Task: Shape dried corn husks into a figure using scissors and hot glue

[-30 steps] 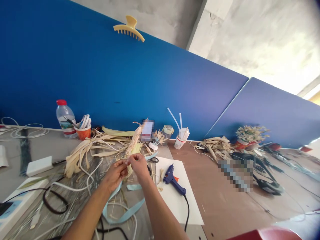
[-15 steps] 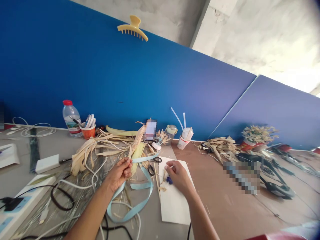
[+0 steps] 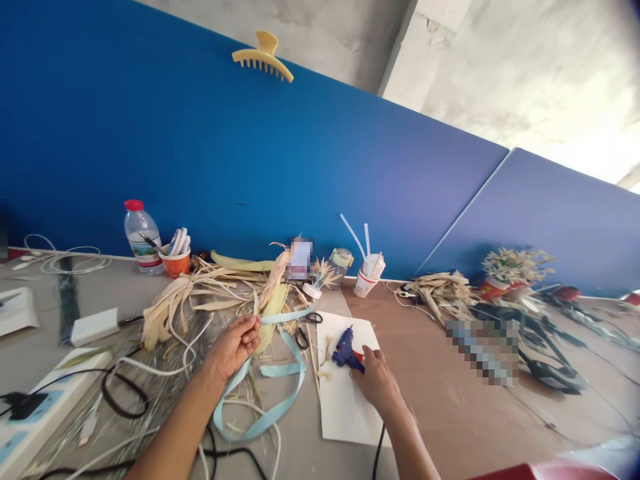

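Observation:
My left hand [image 3: 239, 341] pinches a light blue ribbon [image 3: 287, 315] near a small dry strip of husk. The ribbon stretches right toward a small white roll [image 3: 312, 291], and more of it loops on the table below. Over a white sheet of paper [image 3: 350, 413], my right hand [image 3: 377, 379] has its fingers closed around the handle of a blue glue gun [image 3: 344, 348] with a red trigger. The gun's nozzle points away from me. Small husk scraps [image 3: 326, 375] lie beside it on the paper. Part of the handle is hidden by my fingers.
Scissors [image 3: 302, 338] lie left of the paper. Corn husks [image 3: 185, 293] and a phone [image 3: 300, 259] are behind my left hand. A power strip [image 3: 47, 403] and cables occupy the left front. A cup with straws [image 3: 365, 283] stands by the blue partition [image 3: 280, 167].
My right hand has moved right and toward me, from above the paper's upper part to the glue gun's handle, and closed on it. My left hand stays nearly still with the ribbon.

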Available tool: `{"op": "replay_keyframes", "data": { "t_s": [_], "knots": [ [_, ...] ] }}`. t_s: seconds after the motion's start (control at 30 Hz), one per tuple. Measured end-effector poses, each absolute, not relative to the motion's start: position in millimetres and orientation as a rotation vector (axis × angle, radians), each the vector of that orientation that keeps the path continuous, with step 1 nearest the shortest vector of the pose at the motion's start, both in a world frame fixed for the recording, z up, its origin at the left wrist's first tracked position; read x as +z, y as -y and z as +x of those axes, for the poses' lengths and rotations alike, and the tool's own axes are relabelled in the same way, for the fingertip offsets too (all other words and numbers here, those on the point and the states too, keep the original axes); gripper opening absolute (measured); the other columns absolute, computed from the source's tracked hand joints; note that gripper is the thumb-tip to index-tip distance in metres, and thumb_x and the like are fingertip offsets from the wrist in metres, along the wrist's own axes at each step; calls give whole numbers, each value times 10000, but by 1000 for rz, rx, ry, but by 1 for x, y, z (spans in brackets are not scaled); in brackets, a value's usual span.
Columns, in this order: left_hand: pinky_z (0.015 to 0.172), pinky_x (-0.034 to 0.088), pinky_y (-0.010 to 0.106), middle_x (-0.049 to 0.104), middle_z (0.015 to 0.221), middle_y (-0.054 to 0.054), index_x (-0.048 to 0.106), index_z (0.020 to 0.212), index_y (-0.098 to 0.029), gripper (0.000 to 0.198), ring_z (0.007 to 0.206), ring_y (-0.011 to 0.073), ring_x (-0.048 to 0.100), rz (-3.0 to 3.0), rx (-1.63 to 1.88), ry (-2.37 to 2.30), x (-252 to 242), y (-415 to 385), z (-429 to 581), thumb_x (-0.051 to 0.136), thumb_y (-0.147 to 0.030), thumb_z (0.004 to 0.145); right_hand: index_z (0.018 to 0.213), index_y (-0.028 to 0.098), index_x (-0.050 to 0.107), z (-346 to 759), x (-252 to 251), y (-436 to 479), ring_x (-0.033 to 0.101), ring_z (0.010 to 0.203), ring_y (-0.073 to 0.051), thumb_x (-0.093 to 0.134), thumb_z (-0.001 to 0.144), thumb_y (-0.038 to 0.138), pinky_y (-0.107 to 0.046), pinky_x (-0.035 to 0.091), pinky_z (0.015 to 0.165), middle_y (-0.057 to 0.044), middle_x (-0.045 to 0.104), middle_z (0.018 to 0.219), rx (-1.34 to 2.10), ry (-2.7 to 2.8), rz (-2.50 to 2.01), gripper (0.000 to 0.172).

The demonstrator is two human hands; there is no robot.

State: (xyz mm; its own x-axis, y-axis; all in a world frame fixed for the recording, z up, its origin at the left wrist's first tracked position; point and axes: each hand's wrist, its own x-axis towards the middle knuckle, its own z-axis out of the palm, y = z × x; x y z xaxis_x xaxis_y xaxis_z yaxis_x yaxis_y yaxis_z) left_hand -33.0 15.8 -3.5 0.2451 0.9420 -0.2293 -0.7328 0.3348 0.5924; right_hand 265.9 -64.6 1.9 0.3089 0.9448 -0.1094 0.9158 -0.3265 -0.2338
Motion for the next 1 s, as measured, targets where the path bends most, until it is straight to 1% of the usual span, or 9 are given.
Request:
{"op": "replay_keyframes", "data": {
  "t_s": [0.2,0.3,0.37,0.47,0.57,0.63,0.77,0.87,1.0],
  "knots": [
    [374,281,129,530,593,-17,592,728,-95,97,374,-5,328,433,1182,-612,-4,-14,-33,670,-64,681,1167,146,540,271,2,60,582,971,-257,473,743,179,-303,408,780,-143,601,1085,441,1805,-2321,431],
    [389,299,128,537,596,-7,604,727,-80,68,390,-2,347,425,1190,-615,-4,-14,-32,652,-46,693,1176,151,534,274,5,62,582,986,-245,452,755,222,-298,411,798,-129,614,1103,485,1638,-2213,434],
    [399,314,128,548,602,4,608,714,-77,45,401,1,357,416,1210,-618,-5,-14,-31,629,-38,710,1174,155,533,277,12,65,590,946,-237,469,753,287,-303,419,791,-112,635,1044,530,1505,-2087,446],
    [405,326,130,557,605,11,609,707,-81,52,402,4,359,407,1223,-634,-5,-15,-31,606,-33,725,1177,160,527,275,27,70,586,825,-222,568,703,378,-313,430,736,-72,644,920,685,1357,-1813,523],
    [402,326,133,560,606,10,609,714,-84,48,401,6,362,408,1225,-644,-7,-15,-32,617,-37,717,1093,163,575,261,45,72,545,735,-186,638,679,390,-295,415,669,-61,620,861,956,1282,-1418,477],
    [394,317,135,562,613,10,606,713,-86,46,398,7,358,416,1225,-640,-8,-16,-32,632,-49,711,1045,153,594,243,53,71,492,614,-154,609,707,456,-292,395,596,-44,574,731,1126,1177,-1112,455],
    [396,311,131,547,600,0,604,713,-89,49,398,4,346,440,1223,-638,-8,-15,-33,645,-62,708,1064,163,575,201,58,63,438,540,-122,523,757,548,-272,355,540,1,478,630,1412,987,-739,496],
    [400,310,128,540,598,-4,600,710,-92,58,398,2,345,442,1231,-658,-7,-15,-32,646,-58,701,959,136,603,174,53,55,396,493,-87,670,669,404,-235,297,513,36,451,555,1547,1076,-815,400],
    [392,295,128,541,605,2,590,692,-89,63,394,-1,339,423,1250,-669,-5,-13,-30,645,-60,699,958,112,598,149,38,44,424,491,-93,657,654,311,-231,305,520,35,505,516,1441,1141,-1086,368]
  ]
}}
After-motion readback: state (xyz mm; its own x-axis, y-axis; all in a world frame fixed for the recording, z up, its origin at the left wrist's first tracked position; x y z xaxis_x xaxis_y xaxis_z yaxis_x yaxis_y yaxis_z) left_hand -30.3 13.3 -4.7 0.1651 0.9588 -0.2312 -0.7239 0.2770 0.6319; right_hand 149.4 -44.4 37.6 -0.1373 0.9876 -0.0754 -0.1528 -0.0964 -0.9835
